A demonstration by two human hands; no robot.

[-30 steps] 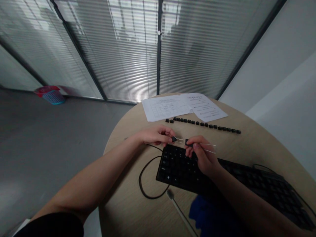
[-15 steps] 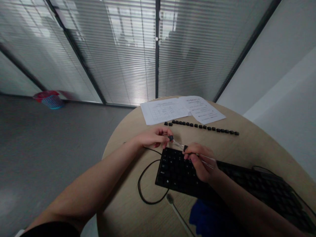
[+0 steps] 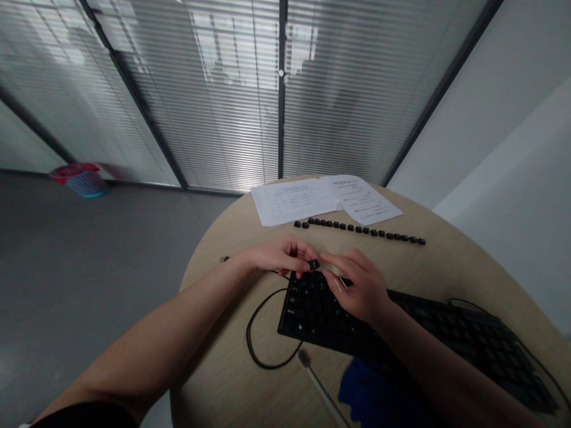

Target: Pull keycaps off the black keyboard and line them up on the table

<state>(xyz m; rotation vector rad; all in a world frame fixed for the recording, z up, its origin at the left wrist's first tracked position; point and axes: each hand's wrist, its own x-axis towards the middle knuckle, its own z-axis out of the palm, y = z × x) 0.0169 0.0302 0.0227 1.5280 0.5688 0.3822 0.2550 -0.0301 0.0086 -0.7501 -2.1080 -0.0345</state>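
Note:
Between the thumb and fingers of my left hand (image 3: pixel 292 255) is a black keycap (image 3: pixel 314 264), just above the far left corner of a black keyboard (image 3: pixel 307 324). My right hand (image 3: pixel 359 282) hovers over the same keyboard, its thumb and forefinger reaching toward the keycap. Thin wires of a keycap puller (image 3: pixel 341 284) show inside the right hand; the palm hides most of the tool. Whether the right fingertips touch the keycap, I cannot tell. Beyond both hands, a row of loose black keycaps (image 3: pixel 366 230) lies on the round wooden table (image 3: pixel 214 345).
Printed papers (image 3: pixel 294 202) lie at the table's far edge. A black cable (image 3: pixel 248 333) loops left of the keyboard. Nearer me are a toothbrush (image 3: pixel 319 383) and a blue cloth (image 3: pixel 370 392). A second keyboard (image 3: pixel 482 351) is at right. A basket (image 3: pixel 87 180) stands on the floor.
My left hand has lowered the keycap slightly toward the keyboard. The keycap puller has shifted back into my right palm, and the right thumb and forefinger now extend toward the keycap.

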